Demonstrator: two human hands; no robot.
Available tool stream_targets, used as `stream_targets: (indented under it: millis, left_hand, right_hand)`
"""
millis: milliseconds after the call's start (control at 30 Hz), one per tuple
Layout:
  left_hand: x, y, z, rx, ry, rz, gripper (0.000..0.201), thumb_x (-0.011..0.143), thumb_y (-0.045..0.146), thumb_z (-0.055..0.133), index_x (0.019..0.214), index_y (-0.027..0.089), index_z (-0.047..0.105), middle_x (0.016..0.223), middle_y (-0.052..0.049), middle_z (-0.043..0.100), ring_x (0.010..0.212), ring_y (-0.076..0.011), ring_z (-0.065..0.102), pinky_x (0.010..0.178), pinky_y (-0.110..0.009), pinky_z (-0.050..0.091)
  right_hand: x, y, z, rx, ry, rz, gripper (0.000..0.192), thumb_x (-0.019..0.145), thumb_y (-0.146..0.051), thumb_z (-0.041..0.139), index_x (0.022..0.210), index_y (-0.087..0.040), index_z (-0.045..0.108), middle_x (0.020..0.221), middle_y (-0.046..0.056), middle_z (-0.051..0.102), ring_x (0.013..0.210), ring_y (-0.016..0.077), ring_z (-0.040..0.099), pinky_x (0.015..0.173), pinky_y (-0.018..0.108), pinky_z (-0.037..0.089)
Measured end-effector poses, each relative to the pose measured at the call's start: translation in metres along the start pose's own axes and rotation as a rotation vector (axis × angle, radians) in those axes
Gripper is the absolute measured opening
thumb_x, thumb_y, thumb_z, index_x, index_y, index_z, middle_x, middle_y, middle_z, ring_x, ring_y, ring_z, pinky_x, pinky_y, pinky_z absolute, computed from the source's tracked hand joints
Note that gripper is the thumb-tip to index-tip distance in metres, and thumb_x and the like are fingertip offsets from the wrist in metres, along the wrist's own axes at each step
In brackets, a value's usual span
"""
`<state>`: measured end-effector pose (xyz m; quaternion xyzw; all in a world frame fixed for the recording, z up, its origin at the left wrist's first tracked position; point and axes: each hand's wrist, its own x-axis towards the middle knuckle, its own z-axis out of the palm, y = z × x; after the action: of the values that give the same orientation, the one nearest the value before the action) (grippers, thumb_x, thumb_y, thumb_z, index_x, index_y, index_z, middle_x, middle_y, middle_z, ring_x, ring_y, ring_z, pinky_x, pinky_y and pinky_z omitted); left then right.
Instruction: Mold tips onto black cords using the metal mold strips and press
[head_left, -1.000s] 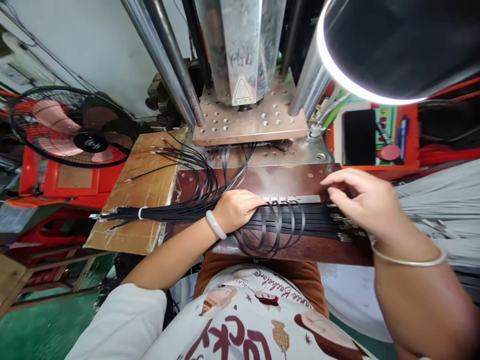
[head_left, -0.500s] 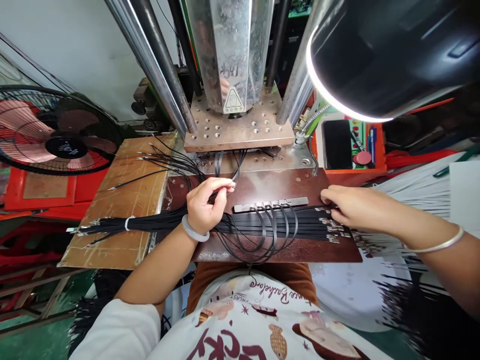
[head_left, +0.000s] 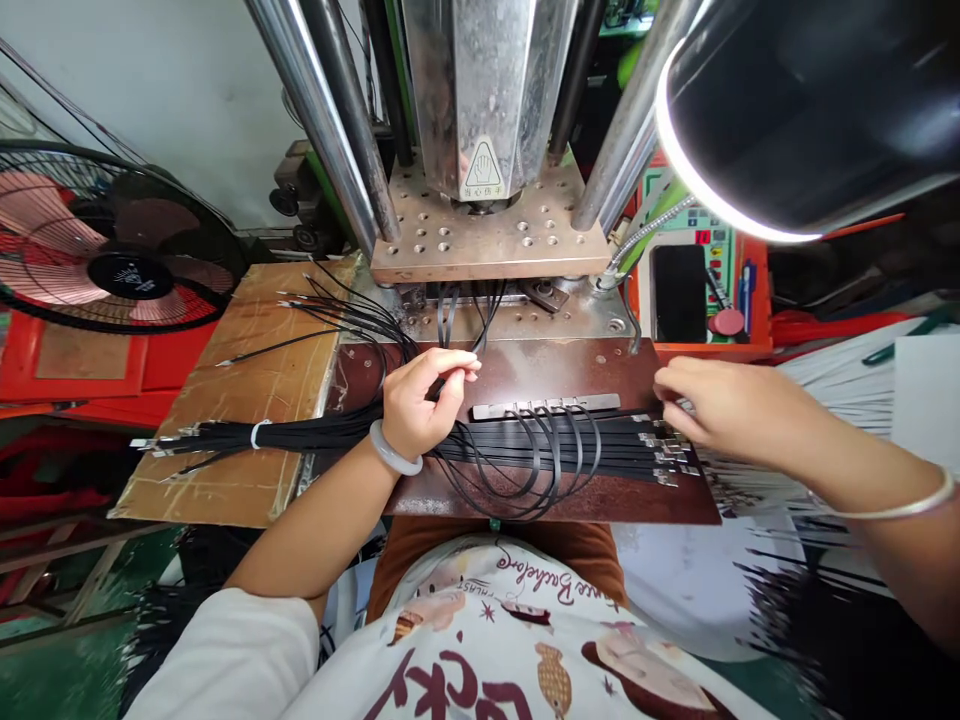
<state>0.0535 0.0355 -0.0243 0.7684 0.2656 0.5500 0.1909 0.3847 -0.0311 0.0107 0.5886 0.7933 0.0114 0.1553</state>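
Observation:
My left hand (head_left: pixel 427 400) is closed in a pinch over the brown board (head_left: pixel 420 508). Thin black cables (head_left: pixel 491 318) run from under the press down to its fingertips. Beneath my left wrist passes a flat bundle of black cables (head_left: pixel 285 435), bound by a white tie (head_left: pixel 260 434). Several cables loop out from a slotted metal bar (head_left: pixel 546 406) lying along the bundle. My right hand (head_left: pixel 709 405) has its fingers curled, just above the metal connectors (head_left: pixel 664 458) at the bundle's right end. Whatever it may hold is hidden.
The press plate (head_left: pixel 491 262) hangs behind the board, between steel columns. A lamp (head_left: pixel 795 110) overhangs the right. On the left are a cardboard sheet (head_left: pixel 225 390) with loose cable ends and a fan (head_left: pixel 127 250). A phone (head_left: pixel 679 293) lies in a red tray at the right.
The view has shifted slightly, so the press appears farther right. My right hand has drawn a little away from the connectors. My left hand keeps its pinch near the same cables.

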Motion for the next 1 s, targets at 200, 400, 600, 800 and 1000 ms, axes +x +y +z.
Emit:
stream_targets:
  millis: [200,400,600,800,1000]
  left_hand:
    - [0.000,0.000,0.000,0.014,-0.013,0.005,0.022,0.086,0.005,0.057,0.102,0.018,0.067,0.089,-0.002,0.073,0.073,-0.0094,0.071,0.071,-0.019,0.059]
    - [0.000,-0.002,0.000,0.000,-0.003,-0.008,0.023,0.086,0.006,0.056,0.103,0.018,0.067,0.090,-0.002,0.073,0.074,-0.0097,0.071,0.073,-0.020,0.059]
    - [0.002,0.001,-0.001,0.025,-0.003,0.006,0.018,0.088,0.008,0.055,0.099,0.017,0.067,0.087,-0.002,0.073,0.073,-0.0094,0.070,0.072,-0.020,0.060]
    - [0.003,0.003,-0.001,0.044,-0.020,0.008,0.018,0.090,0.010,0.053,0.098,0.017,0.067,0.087,-0.003,0.073,0.074,-0.0097,0.071,0.072,-0.020,0.059]
    - [0.003,0.004,-0.003,0.018,-0.028,0.017,0.019,0.089,0.009,0.053,0.099,0.017,0.067,0.088,-0.003,0.073,0.075,-0.0099,0.070,0.073,-0.021,0.058]
  right_hand:
    - [-0.012,-0.010,0.013,-0.088,-0.037,-0.131,0.013,0.089,-0.022,0.048,0.084,-0.017,0.058,0.082,0.007,0.063,0.068,0.0207,0.059,0.054,0.032,0.024]
    - [-0.014,-0.025,0.007,-0.211,0.209,-0.082,0.015,0.084,-0.011,0.048,0.072,-0.017,0.057,0.072,0.009,0.059,0.069,0.0238,0.058,0.055,0.032,0.029]
    - [0.001,-0.033,0.006,0.623,0.382,0.004,0.018,0.091,-0.029,0.046,0.087,-0.020,0.062,0.081,0.005,0.068,0.073,0.0197,0.062,0.068,0.032,0.048]
    - [0.018,-0.044,0.018,0.834,0.527,-0.047,0.018,0.092,-0.032,0.051,0.084,-0.024,0.064,0.088,0.007,0.067,0.086,0.0226,0.063,0.081,0.040,0.052]
    - [0.017,-0.051,0.020,0.601,0.536,-0.148,0.020,0.093,-0.023,0.045,0.087,-0.021,0.064,0.091,0.010,0.067,0.084,0.0233,0.060,0.081,0.042,0.050]
